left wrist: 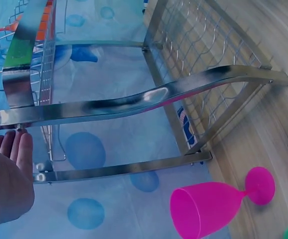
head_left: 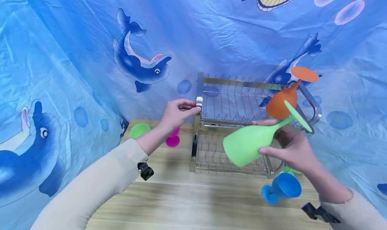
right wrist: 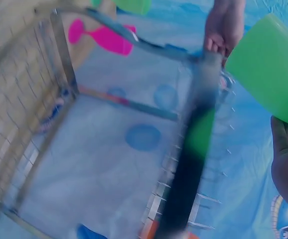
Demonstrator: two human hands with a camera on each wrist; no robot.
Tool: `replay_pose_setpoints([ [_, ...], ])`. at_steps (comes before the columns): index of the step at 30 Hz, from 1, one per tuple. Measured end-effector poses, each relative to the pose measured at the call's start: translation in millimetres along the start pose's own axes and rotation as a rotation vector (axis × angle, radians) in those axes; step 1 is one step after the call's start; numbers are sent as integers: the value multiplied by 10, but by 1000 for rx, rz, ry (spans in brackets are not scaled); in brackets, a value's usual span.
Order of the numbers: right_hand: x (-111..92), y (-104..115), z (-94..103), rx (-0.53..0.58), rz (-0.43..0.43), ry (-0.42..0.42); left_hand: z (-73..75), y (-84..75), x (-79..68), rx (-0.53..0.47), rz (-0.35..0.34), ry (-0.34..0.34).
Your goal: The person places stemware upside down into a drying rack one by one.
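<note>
Light green goblet (head_left: 251, 142), right of centre in the head view, held up in front of the rack. Long axis slants: mouth to the lower left, foot to the upper right, stem passing above the right hand (head_left: 291, 149). That hand is the one at the goblet; its thumb lies on the near side of the bowl, fingers behind, a pinch closed to about the bowl's width near the stem end. Mouth end free. In the right wrist view the bowl fills the right edge, fingertips against its underside.

Just below, lower right of the head view: blue goblet (head_left: 287, 186) on its side on the wooden table (head_left: 181, 203), mouth towards the camera.

Left hand (head_left: 178, 114), centre of the frame, well apart from the goblet: thumb and fingers pinch the upper left corner of the metal rack (head_left: 197, 122), with little gap between them.

Orange goblet (head_left: 282, 102), right end of the upper tier, lies foot to the upper right, bowl to the lower left, much the same slant as the green. The green foot shows just beside it; contact cannot be told. Judgement: that slant, foot high and mouth low, and the nearness of the orange goblet matter most to any placing on the upper tier.

Magenta goblet (left wrist: 209, 206) lies left of the rack, beyond the left forearm.

Farthest: blue dolphin cloth (head_left: 187, 38).
</note>
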State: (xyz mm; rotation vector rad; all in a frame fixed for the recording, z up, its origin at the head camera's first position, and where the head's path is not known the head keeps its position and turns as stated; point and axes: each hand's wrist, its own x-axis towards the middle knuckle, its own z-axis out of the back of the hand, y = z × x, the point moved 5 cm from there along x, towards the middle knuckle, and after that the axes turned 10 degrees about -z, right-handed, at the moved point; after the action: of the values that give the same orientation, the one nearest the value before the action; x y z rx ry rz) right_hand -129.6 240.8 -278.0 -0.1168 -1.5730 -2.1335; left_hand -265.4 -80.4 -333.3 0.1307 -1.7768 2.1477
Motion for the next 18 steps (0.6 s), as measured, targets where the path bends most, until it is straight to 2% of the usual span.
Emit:
replay_pose_setpoints([
  [4,192,126,177,-107,21,-27,-16,-13,-21,15,-1,-28],
  [7,342,168,333,-199,4,-72,-23,-16,-28,35,-9,-44],
  [13,681,175,658,-349,-96,-152,-38,-9,-2,70,-55,-54],
  [18,905,120,800,-498,-145,-177,-59,-19,15,109,-86,-76],
])
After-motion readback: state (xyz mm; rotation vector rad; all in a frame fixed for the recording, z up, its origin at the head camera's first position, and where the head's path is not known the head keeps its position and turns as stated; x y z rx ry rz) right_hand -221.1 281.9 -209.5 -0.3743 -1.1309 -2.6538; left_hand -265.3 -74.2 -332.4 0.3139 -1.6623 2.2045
